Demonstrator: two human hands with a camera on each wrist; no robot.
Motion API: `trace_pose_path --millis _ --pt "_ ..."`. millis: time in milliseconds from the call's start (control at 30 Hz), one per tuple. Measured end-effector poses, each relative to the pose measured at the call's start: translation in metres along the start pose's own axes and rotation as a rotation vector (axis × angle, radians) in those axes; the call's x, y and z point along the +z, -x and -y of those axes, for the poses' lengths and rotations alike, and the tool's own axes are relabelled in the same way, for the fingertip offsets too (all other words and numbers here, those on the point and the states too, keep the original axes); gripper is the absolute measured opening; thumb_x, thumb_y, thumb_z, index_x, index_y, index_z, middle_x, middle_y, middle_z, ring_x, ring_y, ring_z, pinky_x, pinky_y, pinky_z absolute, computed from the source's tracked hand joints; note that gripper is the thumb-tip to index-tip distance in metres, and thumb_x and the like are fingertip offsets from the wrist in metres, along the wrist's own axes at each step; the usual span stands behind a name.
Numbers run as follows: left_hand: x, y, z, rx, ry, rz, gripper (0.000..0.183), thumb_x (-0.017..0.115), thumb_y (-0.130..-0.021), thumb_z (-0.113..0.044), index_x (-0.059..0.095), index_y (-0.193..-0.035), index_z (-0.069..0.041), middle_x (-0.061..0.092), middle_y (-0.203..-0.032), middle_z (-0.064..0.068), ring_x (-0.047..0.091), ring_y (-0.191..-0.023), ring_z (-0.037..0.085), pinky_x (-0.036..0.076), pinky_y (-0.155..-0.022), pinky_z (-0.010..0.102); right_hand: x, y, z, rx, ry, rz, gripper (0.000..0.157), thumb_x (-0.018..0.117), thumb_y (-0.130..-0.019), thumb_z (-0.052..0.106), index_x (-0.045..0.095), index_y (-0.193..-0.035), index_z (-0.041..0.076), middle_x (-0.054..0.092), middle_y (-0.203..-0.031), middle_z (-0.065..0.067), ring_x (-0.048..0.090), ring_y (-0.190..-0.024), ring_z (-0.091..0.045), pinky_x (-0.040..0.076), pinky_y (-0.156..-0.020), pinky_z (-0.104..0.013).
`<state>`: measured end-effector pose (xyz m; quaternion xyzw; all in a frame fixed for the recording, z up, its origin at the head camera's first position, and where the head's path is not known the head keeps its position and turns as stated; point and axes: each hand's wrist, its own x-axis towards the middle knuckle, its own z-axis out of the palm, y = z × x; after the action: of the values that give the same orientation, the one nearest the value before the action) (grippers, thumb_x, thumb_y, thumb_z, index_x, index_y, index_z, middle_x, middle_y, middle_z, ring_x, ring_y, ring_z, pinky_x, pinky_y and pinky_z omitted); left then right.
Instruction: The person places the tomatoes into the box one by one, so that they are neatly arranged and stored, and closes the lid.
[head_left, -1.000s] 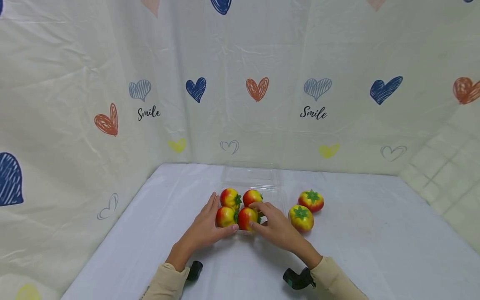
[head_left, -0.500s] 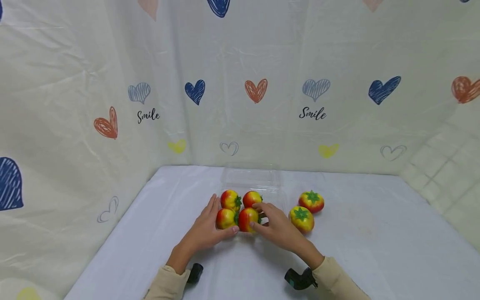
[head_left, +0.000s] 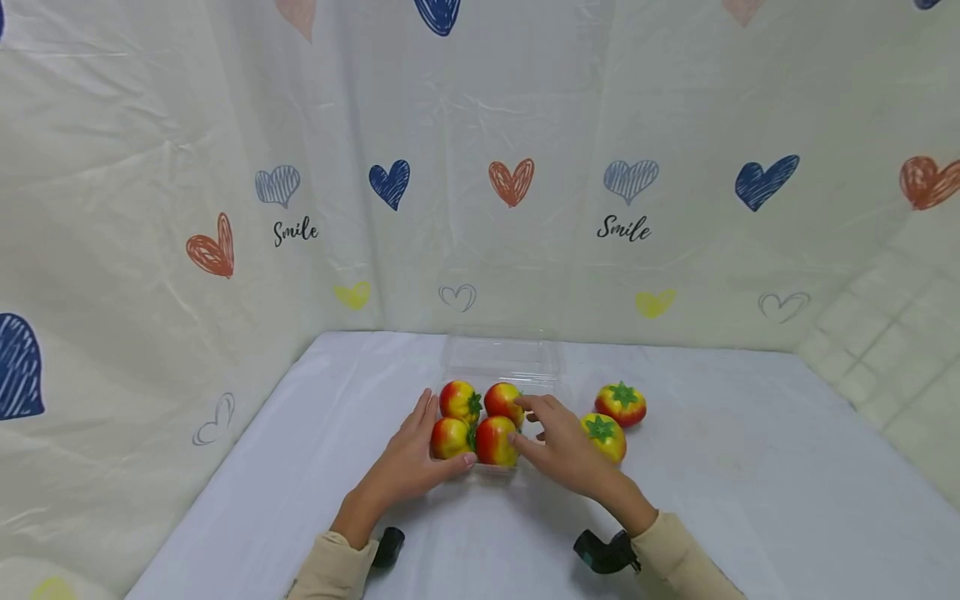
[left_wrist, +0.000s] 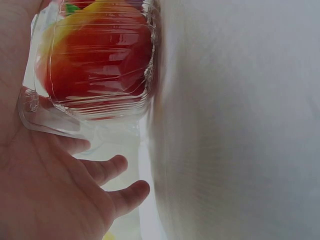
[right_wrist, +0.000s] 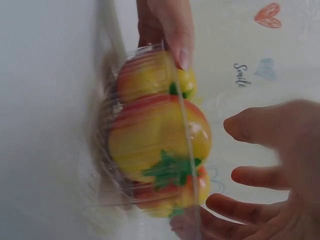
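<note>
1. The right hand (head_left: 564, 451) has just drawn slightly back toward the table's right edge, its thumb and fingers looser about the near-right fruit (head_left: 495, 442). That suggests this fruit has been let go and sits in place.
2. The fruit lies in the near-right position of a two-by-two group inside the clear box (head_left: 495, 470), left of the table (head_left: 720, 500)'s middle and closer to its far edge; the lid (head_left: 501, 358) folds back toward that edge.
3. The right hand's thumb and fingers are spread apart and grip nothing; whether a fingertip brushes the far-right fruit (head_left: 501, 400) I cannot tell. The left hand (head_left: 408, 457) lies against the box's left side, fingers straight, thumb along the near rim.
4. The boxed fruits lie on their sides, leaf caps (head_left: 474, 403) facing roughly the table's right edge. Being roundish, they show no clear long axis; the box's seems to run left to right.
5. Right of the box, the nearer loose fruit (head_left: 604, 437) and farther loose fruit (head_left: 621, 404) sit with caps upward; two remaining outside suggests the filling is unfinished.
</note>
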<state>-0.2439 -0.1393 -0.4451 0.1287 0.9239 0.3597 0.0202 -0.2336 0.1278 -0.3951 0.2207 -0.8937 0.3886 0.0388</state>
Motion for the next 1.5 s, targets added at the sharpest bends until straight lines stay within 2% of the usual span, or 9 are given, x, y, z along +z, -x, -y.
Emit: trace_pose_path --millis 233,467,767,933,1200,1333,1500 --pt "0.0 0.0 -0.001 -0.02 -0.006 0.005 0.124 0.07 -0.085 -0.077 0.015 -0.172 -0.008 0.006 -0.18 0.009 0.018 -0.161 0.04 0.025 -0.122 0.07 -0.014 0.001 0.001 -0.005 0.088 -0.065 0.055 0.077 -0.1 0.022 0.058 -0.148 0.002 0.057 -0.146 -0.022 0.058 -0.132 -0.04 0.056 -0.101 -0.059" --pt "-0.001 0.0 -0.002 -0.015 -0.003 0.009 0.124 0.07 -0.086 -0.077 0.015 -0.172 -0.007 0.005 -0.18 0.009 0.017 -0.162 0.039 0.023 -0.124 0.067 -0.031 0.001 -0.006 -0.031 0.111 -0.087 0.058 0.076 -0.101 0.023 0.055 -0.151 0.002 0.05 -0.154 -0.025 0.052 -0.139 -0.046 0.049 -0.107 -0.066" --pt "0.0 0.0 -0.002 -0.003 0.005 0.01 0.124 0.07 -0.086 -0.076 0.015 -0.172 -0.005 0.005 -0.18 0.01 0.015 -0.162 0.038 0.022 -0.124 0.066 -0.064 0.0 -0.032 -0.005 0.132 -0.109 0.058 0.07 -0.105 0.024 0.051 -0.155 0.003 0.041 -0.161 -0.027 0.044 -0.144 -0.05 0.044 -0.109 -0.071" --pt "0.0 0.0 -0.001 -0.007 0.003 0.01 0.123 0.07 -0.086 -0.075 0.015 -0.172 -0.007 0.006 -0.18 0.009 0.016 -0.162 0.038 0.023 -0.124 0.067 -0.085 0.004 -0.049 0.015 0.127 -0.118 0.058 0.067 -0.106 0.023 0.049 -0.157 0.002 0.04 -0.163 -0.026 0.037 -0.149 -0.05 0.032 -0.116 -0.074" --pt "-0.001 0.001 -0.001 -0.008 0.015 0.014 0.124 0.071 -0.086 -0.075 0.014 -0.172 -0.006 0.006 -0.18 0.011 0.016 -0.162 0.038 0.022 -0.124 0.067 -0.103 0.009 -0.078 0.108 0.077 -0.105 0.06 0.061 -0.103 0.01 0.043 -0.16 0.002 0.037 -0.165 -0.027 0.032 -0.151 -0.051 0.031 -0.115 -0.076" --pt "-0.001 0.001 -0.001 -0.004 0.015 0.011 0.123 0.071 -0.087 -0.075 0.014 -0.172 -0.006 0.006 -0.18 0.011 0.015 -0.162 0.038 0.021 -0.125 0.066 -0.108 0.011 -0.091 0.103 0.059 -0.091 0.063 0.06 -0.099 0.001 0.043 -0.16 0.0 0.038 -0.163 -0.028 0.033 -0.15 -0.052 0.032 -0.114 -0.077" --pt "-0.001 0.001 -0.001 -0.005 0.012 0.013 0.123 0.07 -0.087 -0.075 0.015 -0.172 -0.007 0.006 -0.18 0.01 0.015 -0.162 0.038 0.022 -0.125 0.066 -0.109 0.014 -0.106 0.099 0.024 -0.034 0.068 0.06 -0.093 -0.007 0.044 -0.159 0.001 0.036 -0.164 -0.03 0.03 -0.15 -0.054 0.028 -0.114 -0.079"
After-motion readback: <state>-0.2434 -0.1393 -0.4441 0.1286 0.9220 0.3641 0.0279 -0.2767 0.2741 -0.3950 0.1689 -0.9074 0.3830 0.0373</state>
